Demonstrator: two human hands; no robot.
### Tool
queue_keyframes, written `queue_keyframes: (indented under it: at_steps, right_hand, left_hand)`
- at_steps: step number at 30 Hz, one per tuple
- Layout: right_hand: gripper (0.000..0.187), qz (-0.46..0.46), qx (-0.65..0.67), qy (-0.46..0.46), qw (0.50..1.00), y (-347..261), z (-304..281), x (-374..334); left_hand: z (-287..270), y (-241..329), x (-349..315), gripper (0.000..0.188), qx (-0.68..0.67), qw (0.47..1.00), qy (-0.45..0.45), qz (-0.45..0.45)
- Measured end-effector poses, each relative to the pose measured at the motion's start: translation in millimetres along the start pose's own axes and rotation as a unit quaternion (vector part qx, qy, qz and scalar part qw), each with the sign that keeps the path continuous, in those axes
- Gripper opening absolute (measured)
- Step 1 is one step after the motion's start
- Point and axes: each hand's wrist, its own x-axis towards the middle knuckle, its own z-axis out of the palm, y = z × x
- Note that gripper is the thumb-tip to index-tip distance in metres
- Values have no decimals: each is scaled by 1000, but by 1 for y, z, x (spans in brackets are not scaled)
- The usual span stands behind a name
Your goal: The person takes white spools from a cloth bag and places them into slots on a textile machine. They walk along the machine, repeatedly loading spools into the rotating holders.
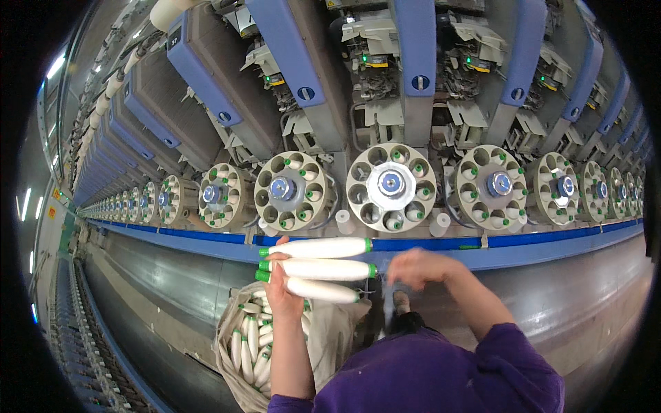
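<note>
Fanned out in my left hand (281, 292) are three yarn bobbins (320, 269), gripped at their green ends on the left. Wound with white yarn, they lie roughly level, one above another, above a beige cloth bag (330, 337). Several similar bobbins (246, 358) fill the bag below my left forearm. My right hand (418, 268) is just right of the held bobbins' far ends, apart from them. Motion smears its fingers, so their grip is unclear. Ahead stands a round magazine (407, 182) with pockets around a blue-centred hub; green-tipped bobbins sit in several pockets, while some left-side pockets look dark.
Similar round magazines (500, 184) run along the winding machine to both sides, beneath slanted blue-and-grey housings (416, 48). A blue rail (530, 253) edges the machine in front of me. White cylinders (439, 224) stand between magazines. Another machine row (89, 358) lies at the lower left.
</note>
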Motion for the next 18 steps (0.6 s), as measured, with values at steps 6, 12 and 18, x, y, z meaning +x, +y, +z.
queue_keyframes:
  at_steps: [6,12,18]
  right_hand:
    - [20,-260,-25,106,960,-25,-49,12]
    - [26,-317,10,115,942,-51,-84,41]
    - [32,-400,271,-98,870,-77,-107,58]
  left_hand:
    - [13,-52,85,17,336,930,-38,143]
    - [52,-110,165,22,380,905,-40,187]
    - [62,-101,172,45,208,978,-32,16]
